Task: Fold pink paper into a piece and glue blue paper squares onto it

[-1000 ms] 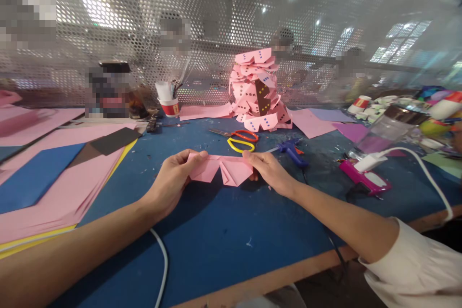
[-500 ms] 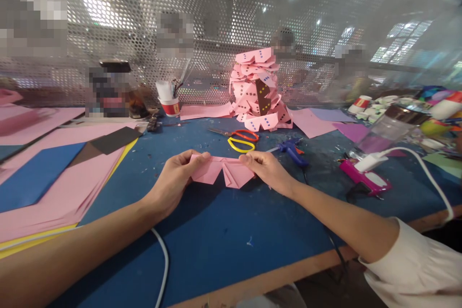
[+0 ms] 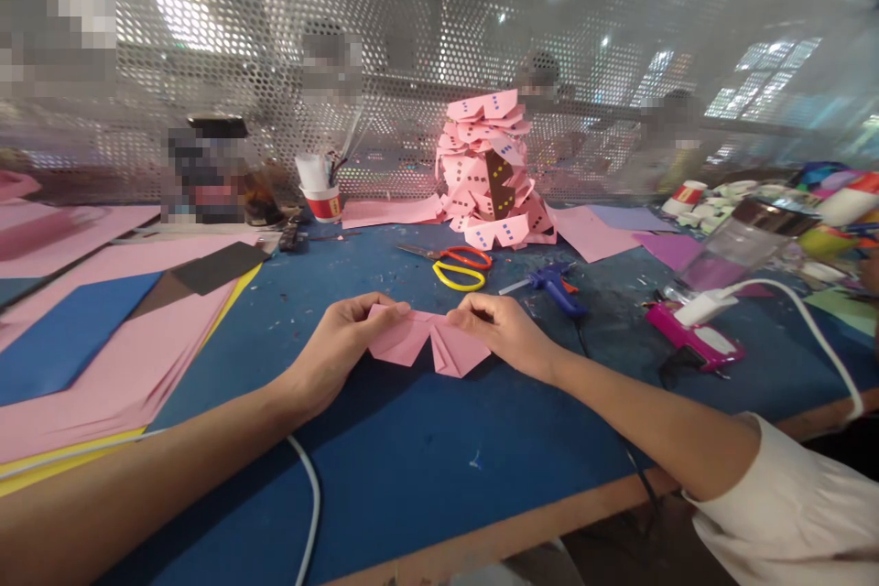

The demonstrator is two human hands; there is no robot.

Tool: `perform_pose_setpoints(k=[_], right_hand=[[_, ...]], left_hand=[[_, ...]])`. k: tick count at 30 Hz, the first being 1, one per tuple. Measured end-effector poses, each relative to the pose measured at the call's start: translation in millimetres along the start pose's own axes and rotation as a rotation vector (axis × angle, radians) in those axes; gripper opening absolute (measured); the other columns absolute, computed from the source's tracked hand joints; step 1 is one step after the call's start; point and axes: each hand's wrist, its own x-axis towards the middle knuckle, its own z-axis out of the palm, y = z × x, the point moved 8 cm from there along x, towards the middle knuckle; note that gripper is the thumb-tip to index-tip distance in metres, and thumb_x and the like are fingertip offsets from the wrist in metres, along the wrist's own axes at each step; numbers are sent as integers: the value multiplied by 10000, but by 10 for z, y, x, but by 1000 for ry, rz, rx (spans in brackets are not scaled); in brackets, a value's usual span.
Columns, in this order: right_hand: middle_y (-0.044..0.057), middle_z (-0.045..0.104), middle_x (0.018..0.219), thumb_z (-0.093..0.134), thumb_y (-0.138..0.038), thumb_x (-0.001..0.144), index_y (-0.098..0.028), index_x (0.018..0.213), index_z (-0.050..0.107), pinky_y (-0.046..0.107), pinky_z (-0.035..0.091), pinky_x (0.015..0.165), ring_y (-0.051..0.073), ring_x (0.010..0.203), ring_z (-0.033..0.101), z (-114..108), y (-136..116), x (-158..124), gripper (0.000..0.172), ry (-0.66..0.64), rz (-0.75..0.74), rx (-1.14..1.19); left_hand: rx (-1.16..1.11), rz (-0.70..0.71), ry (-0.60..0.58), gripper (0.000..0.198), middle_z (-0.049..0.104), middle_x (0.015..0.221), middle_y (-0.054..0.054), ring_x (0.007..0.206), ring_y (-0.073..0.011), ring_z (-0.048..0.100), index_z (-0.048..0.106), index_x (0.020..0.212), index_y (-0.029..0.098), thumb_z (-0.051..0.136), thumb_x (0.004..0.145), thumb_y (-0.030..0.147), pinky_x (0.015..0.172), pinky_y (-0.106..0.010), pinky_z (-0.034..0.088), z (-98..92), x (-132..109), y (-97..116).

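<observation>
A folded pink paper piece [image 3: 429, 341] lies low over the blue table mat [image 3: 426, 439] in the middle. My left hand [image 3: 340, 343] pinches its left end, thumb and fingers closed on the top edge. My right hand [image 3: 504, 331] grips its right end, fingers curled over the paper. The two hands are close together, almost meeting at the paper's top middle.
A tall pile of folded pink dotted pieces [image 3: 491, 169] stands at the back. Red and yellow scissors [image 3: 457, 265], a blue glue gun [image 3: 556, 286] and a pink device [image 3: 693, 339] with a white cable lie right. Coloured paper sheets [image 3: 103, 330] cover the left. A red-white cup [image 3: 322, 192] stands behind.
Both hands have drawn closer together along the paper's top edge, and the paper has sunk slightly toward the mat and toward me.
</observation>
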Motion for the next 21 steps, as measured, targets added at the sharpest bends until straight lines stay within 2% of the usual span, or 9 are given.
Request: perform_pose_setpoints(k=[9,12,16,21], right_hand=[[-59,337,633,490,-548,990,-203,662,411,277,248,560,105,594,306,12,-24,1,483,2,8,-149],[-55,377,635,481,-566,989,-199,689,472,276,257,560,106,589,326,34,-23,-13,474,-18,16,-151],[-26,518,692,503,-617,960,-187,785,611,270,298,575,117,623,397,64,-23,-24,477,-41,-5,-115],[-26,522,659,489,-611,972,-188,724,580,275,284,574,115,606,400,76,-5,-19,499,-27,-24,-204]], left_hand=[[97,53,-39,346,546,667,28,604,-114,441,651,743,173,713,819,504,572,-236,304,45,-28,68],[126,76,-28,347,545,660,25,603,-123,444,650,725,179,698,822,509,576,-241,307,44,-28,96],[173,99,-42,342,561,661,21,605,-134,460,660,720,185,695,818,511,574,-242,311,71,-41,123],[220,132,-60,340,544,651,27,612,-130,449,665,702,182,692,828,497,578,-236,316,94,-56,140]])
